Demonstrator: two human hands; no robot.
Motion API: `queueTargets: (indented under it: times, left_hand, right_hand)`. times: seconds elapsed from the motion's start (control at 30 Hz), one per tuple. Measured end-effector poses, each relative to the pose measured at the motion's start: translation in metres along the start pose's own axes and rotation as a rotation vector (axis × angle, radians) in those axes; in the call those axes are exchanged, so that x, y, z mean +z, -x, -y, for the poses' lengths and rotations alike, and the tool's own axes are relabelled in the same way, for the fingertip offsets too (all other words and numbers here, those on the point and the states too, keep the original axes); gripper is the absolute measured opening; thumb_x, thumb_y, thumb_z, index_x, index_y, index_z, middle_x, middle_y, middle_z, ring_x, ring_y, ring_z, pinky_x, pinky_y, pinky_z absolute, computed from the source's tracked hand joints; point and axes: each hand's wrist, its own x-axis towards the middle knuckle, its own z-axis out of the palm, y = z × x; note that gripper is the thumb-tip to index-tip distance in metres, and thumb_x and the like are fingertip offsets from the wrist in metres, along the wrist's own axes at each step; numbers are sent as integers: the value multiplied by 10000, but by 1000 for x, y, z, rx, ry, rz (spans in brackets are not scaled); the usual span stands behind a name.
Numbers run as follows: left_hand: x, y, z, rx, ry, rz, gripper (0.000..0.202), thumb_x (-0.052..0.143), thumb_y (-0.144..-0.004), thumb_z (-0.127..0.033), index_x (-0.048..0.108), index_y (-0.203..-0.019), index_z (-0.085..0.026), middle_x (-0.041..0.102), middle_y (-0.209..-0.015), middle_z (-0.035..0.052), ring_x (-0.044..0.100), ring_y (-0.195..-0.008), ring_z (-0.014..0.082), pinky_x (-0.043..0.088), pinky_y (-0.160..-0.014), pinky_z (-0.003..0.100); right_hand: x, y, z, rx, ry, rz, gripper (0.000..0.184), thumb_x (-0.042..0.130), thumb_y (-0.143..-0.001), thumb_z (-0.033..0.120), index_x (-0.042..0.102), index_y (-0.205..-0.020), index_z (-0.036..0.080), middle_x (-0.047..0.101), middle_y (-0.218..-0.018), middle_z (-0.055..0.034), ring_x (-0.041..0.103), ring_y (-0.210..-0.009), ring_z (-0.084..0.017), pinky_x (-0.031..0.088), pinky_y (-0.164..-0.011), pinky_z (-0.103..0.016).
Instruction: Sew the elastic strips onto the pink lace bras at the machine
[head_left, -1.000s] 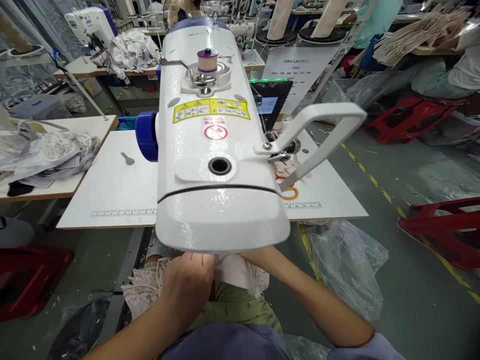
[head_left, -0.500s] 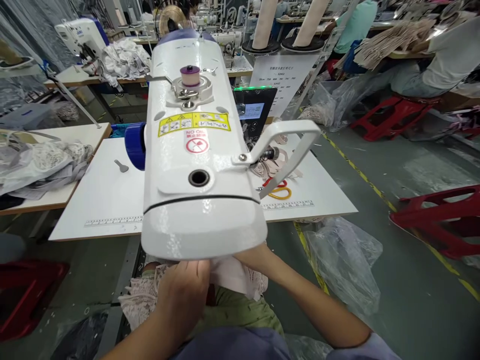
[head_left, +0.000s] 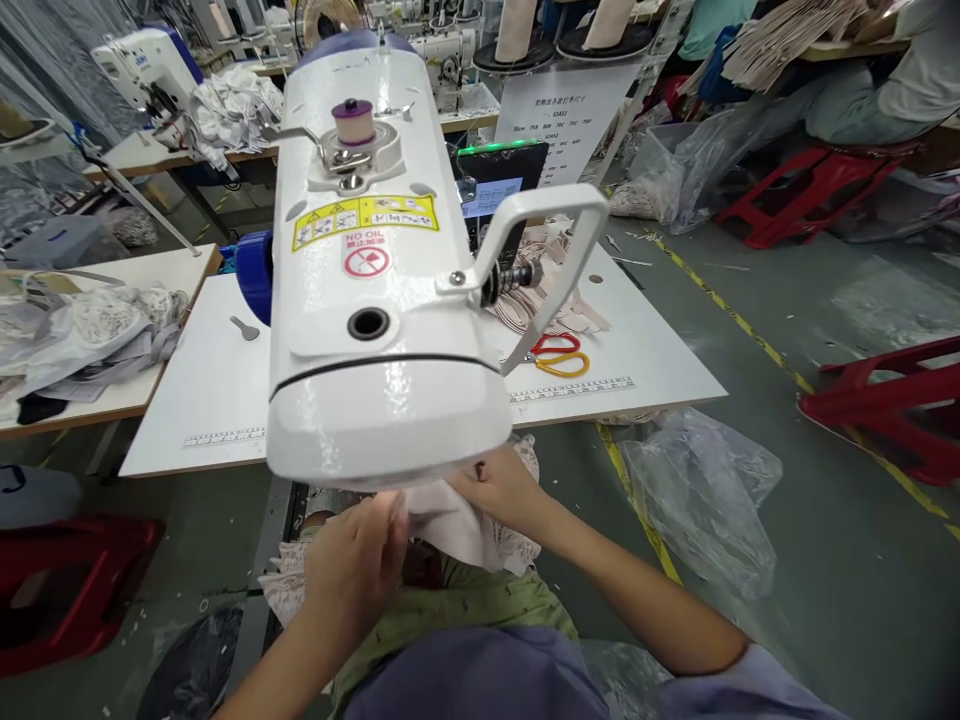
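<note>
A white sewing machine [head_left: 382, 400] fills the middle of the view, its head hiding the needle area. Just below its front end, a pale pink lace-edged garment piece [head_left: 454, 525] hangs over my lap. My left hand [head_left: 352, 560] pinches the left part of this fabric, fingers bent, tips partly behind the machine head. On the other side my right hand [head_left: 506, 490] has its fingers closed on the same fabric, near the head's lower right edge. A small dark thing shows at the right fingers, too small to name. More lace [head_left: 285, 580] lies left of my left hand.
Scissors [head_left: 559, 362] with red and yellow handles lie on the white table [head_left: 637, 350], beside pale fabric strips [head_left: 555, 290]. A control screen [head_left: 495, 195] stands behind. Red stools [head_left: 892, 410] and a plastic bag [head_left: 705, 500] are on the right; a garment pile [head_left: 90, 320] is on the left.
The view has shifted slightly, so the machine appears further left and higher. My right hand has come out more from behind the machine head; both hands still hold the fabric.
</note>
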Motion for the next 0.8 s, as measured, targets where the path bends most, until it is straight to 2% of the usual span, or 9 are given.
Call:
queueTargets:
  times: [0.1,0.2,0.33,0.43,0.53,0.6,0.67,0.73,0.8]
  left_hand:
    - [-3,6,5,-267,283,64,250,466,-966,-419,535,-1074,-205,702,-877,61,682,-700,186,443,-483,228]
    - [-9,2,10,-435,596,229,326,449,-967,-482,582,-1086,-209,694,-1021,85,679,-883,205,519,-629,249]
    - [-16,-8,18,-426,817,502,395,481,-943,-519,654,-1108,-205,695,-1105,90,644,-1005,246,514,-839,332]
    - [-16,-7,18,-321,1027,659,388,547,-909,-516,692,-1079,-199,708,-1069,72,634,-991,243,495,-863,334]
    - [-19,4,14,-398,1227,608,385,533,-922,-504,714,-956,-166,704,-874,55,625,-807,194,492,-725,283]
    - [-29,15,13,-483,1206,500,385,522,-934,-485,708,-879,-152,663,-772,38,582,-710,161,459,-642,252]
    - [-44,26,16,-513,1095,432,372,512,-945,-460,706,-872,-151,645,-767,31,558,-692,149,430,-612,241]
    - [-60,36,22,-521,971,407,374,487,-958,-442,702,-861,-151,640,-771,27,547,-685,144,418,-608,240]
    - [-71,44,30,-520,878,413,381,461,-968,-429,689,-837,-153,635,-760,20,543,-676,140,418,-615,242]
  right_hand:
    - [-1,4,-2,53,-27,24,256,588,-885,320,573,-1118,215,658,-962,-31,573,-701,-151,454,-611,-264]
    - [-4,10,-3,66,16,68,209,540,-929,387,599,-1034,217,638,-837,-11,556,-658,-149,395,-560,-251]
    - [-5,31,10,40,0,154,268,453,-984,395,602,-857,213,591,-711,5,538,-627,-147,368,-559,-255]
    - [1,59,26,24,-134,278,305,452,-988,409,562,-782,212,547,-678,18,517,-624,-135,368,-565,-247]
    - [18,80,38,9,-275,322,310,451,-983,427,545,-778,214,511,-655,26,481,-596,-127,366,-557,-246]
    - [36,82,42,12,-372,305,283,490,-956,471,581,-872,217,557,-740,4,520,-666,-143,415,-615,-259]
    - [59,73,46,32,-532,333,383,603,-864,564,602,-1034,221,604,-909,-40,579,-832,-188,475,-735,-301]
    - [83,58,53,146,-792,378,584,675,-770,636,571,-1176,229,607,-1008,-69,596,-945,-228,503,-813,-344]
    - [105,43,59,367,-1058,370,564,673,-771,633,573,-1153,230,602,-889,-40,613,-833,-200,527,-748,-325]
